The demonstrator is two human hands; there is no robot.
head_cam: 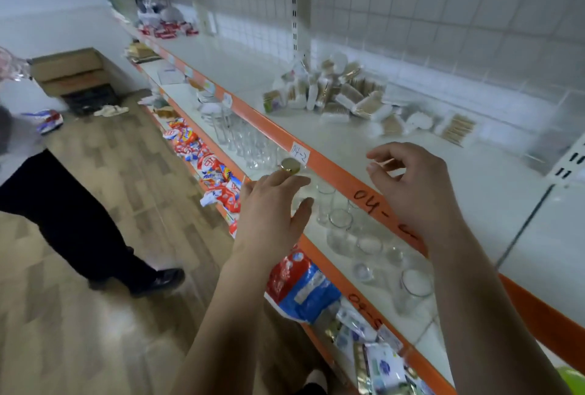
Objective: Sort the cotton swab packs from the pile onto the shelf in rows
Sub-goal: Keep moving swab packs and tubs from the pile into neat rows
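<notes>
Both hands raised, empty | left hand [272, 204] fingers spread | right hand [411, 185] fingers curled loosely

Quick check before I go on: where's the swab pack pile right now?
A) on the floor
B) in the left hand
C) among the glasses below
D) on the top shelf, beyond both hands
D: the swab pack pile sits heaped on the top shelf, past the empty left hand and right hand.
</notes>
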